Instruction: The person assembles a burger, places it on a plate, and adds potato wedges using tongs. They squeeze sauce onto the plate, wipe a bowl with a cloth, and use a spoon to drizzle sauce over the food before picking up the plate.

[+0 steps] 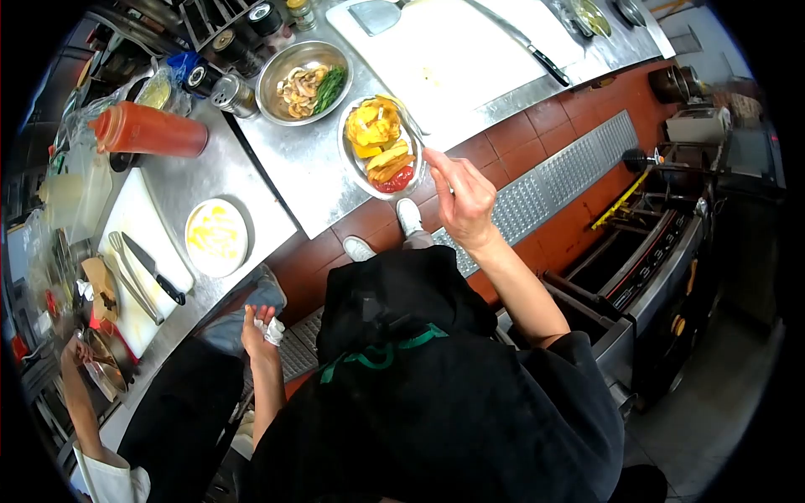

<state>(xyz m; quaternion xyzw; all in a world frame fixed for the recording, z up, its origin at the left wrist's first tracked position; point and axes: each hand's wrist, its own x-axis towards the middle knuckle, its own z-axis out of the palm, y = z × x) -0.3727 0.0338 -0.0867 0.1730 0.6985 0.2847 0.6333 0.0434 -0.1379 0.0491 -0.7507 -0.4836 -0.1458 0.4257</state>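
My right hand (468,199) is closed in a pinch at the right rim of an oval metal plate (345,159). Its fingertips are on a thin metal utensil (417,127), whose far end reaches over the food. On the plate lie yellow-coated pieces (373,124), thick fries (390,162) and red sauce (394,179). Low on the left, my left hand (261,333) has its fingers curled round a crumpled white paper towel (273,330). Behind the plate stands a steel bowl (267,92) with shrimp (300,90) and green stalks (329,89).
A white cutting board (453,63) bears a spatula (375,15) and a long knife (537,57). A white bowl smeared yellow (216,237), a red squeeze bottle (155,129) and a second board (151,226) with knife and tongs lie left. Another person's arm (80,402) is at lower left.
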